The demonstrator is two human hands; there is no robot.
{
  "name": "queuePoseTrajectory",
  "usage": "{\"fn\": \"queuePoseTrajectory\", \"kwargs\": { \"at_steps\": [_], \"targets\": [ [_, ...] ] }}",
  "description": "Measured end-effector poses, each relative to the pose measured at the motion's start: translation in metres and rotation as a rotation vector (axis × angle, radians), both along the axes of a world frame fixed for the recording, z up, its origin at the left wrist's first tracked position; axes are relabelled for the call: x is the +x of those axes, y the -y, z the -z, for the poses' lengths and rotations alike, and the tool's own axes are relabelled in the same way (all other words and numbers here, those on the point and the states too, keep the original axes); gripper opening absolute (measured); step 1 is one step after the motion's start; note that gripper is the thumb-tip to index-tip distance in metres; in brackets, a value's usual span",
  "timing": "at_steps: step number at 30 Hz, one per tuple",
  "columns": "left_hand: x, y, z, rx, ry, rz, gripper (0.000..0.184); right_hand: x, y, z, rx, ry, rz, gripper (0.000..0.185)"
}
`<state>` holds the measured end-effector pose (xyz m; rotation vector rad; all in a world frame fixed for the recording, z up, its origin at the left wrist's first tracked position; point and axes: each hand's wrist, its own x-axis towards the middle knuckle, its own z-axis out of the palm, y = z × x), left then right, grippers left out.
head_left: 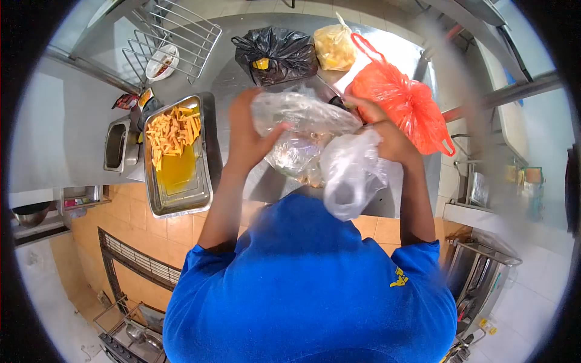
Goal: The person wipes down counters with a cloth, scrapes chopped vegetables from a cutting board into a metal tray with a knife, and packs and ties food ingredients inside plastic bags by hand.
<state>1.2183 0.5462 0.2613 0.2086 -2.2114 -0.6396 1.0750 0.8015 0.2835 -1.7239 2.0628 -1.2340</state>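
A clear plastic bag (296, 145) with contents I cannot make out lies at the table's front edge, between my hands. My left hand (251, 130) is against its left side, thumb apart from the other fingers. On the other side my right hand (384, 127) has its fingers bent at the top of a whitish plastic bag (351, 175), which hangs over the front edge. Part of that hand's grip is hidden by plastic. Just behind it sits a red plastic bag (402, 97), tied and full.
A metal tray (207, 175) with orange strips and yellow liquid stands at the left, beside a small steel container (121, 145). Behind are a black bag (275, 54), a yellowish bag (334, 47), a wire rack (175, 39) and a white dish (162, 63).
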Motion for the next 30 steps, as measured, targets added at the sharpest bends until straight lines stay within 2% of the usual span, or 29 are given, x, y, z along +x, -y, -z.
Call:
{"fn": "queuePoseTrajectory", "kwargs": {
  "at_steps": [1,3,4,6,7,8,9,11,14,16,18,19,22,25,28,29,30],
  "targets": [
    [-0.001,-0.002,-0.004,-0.059,0.092,0.081,0.014,-0.002,0.001,0.005,0.089,-0.048,-0.022,0.023],
    [0.0,0.026,0.009,-0.007,0.496,0.362,0.015,-0.007,-0.006,0.009,0.35,-0.05,-0.037,0.021],
    [0.004,0.038,0.007,0.124,0.434,0.233,0.015,-0.012,-0.011,0.003,0.523,-0.004,-0.025,0.02],
    [0.009,0.056,0.003,0.387,0.302,-0.021,0.016,-0.007,-0.027,-0.017,0.499,-0.031,0.107,0.02],
    [0.009,0.052,-0.004,0.106,0.243,-0.026,0.02,-0.004,-0.031,-0.024,0.473,-0.044,0.133,0.02],
    [0.003,0.039,-0.01,-0.018,0.133,0.052,0.021,0.0,-0.034,-0.029,0.452,-0.053,0.158,0.02],
    [-0.009,0.016,-0.021,-0.139,0.024,0.129,0.022,0.003,-0.029,-0.031,0.27,-0.093,0.066,0.024],
    [-0.031,0.003,-0.017,-0.268,0.07,0.245,0.026,0.013,-0.003,-0.038,0.102,-0.068,0.031,0.026],
    [-0.048,0.005,0.004,-0.186,0.414,0.493,0.031,0.021,0.025,-0.02,0.149,-0.204,0.052,0.036],
    [-0.045,0.017,-0.021,-0.027,0.44,0.826,0.033,0.018,0.025,-0.022,0.232,-0.285,0.048,0.039],
    [-0.02,0.021,-0.058,0.052,0.601,0.87,0.033,0.028,0.008,-0.032,0.29,-0.255,-0.019,0.036],
    [-0.009,0.022,-0.069,0.11,0.694,0.887,0.033,0.032,0.001,-0.037,0.205,-0.226,-0.07,0.038],
    [0.005,0.04,-0.066,-0.025,0.533,0.826,0.03,0.055,-0.022,-0.056,0.147,-0.27,-0.019,0.04],
    [0.014,0.05,-0.059,0.072,0.599,0.598,0.027,0.066,-0.046,-0.066,0.155,-0.216,-0.088,0.042],
    [0.021,0.047,-0.07,0.165,0.605,0.368,0.019,0.063,-0.072,-0.065,0.266,-0.009,-0.158,0.043],
    [0.022,0.042,-0.075,0.207,0.599,0.296,0.016,0.064,-0.078,-0.073,0.275,0.075,-0.124,0.037],
    [0.023,0.034,-0.075,0.246,0.49,0.322,0.015,0.067,-0.08,-0.084,0.259,0.161,-0.086,0.033]
  ]
}}
